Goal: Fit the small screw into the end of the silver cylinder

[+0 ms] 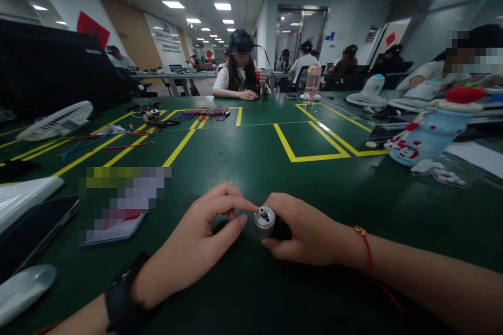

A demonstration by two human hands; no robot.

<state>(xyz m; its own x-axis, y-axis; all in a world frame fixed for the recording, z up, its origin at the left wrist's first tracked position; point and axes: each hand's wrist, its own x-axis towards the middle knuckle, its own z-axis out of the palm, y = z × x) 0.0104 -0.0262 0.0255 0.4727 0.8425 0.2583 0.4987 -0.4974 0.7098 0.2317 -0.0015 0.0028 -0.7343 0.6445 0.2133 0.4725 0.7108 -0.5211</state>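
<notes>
A small silver cylindrical electric motor (264,224) stands on the green table, its round end face with a short shaft turned up. My right hand (304,227) is wrapped round it from the right, fingers behind and thumb in front. My left hand (208,230) is on the other side, its index fingertip at the rim of the motor's top. The thumb of that hand is stretched out, apart from the motor, and nothing is held in it. The other left fingers are partly hidden behind the index finger.
Yellow tape (320,158) marks the green table (236,167). To the left are a phone-like slab (113,230), a white mouse (25,290), loose wires (118,141) and a fan (58,121). A blue cup (432,133) stands right. A person (240,70) sits opposite.
</notes>
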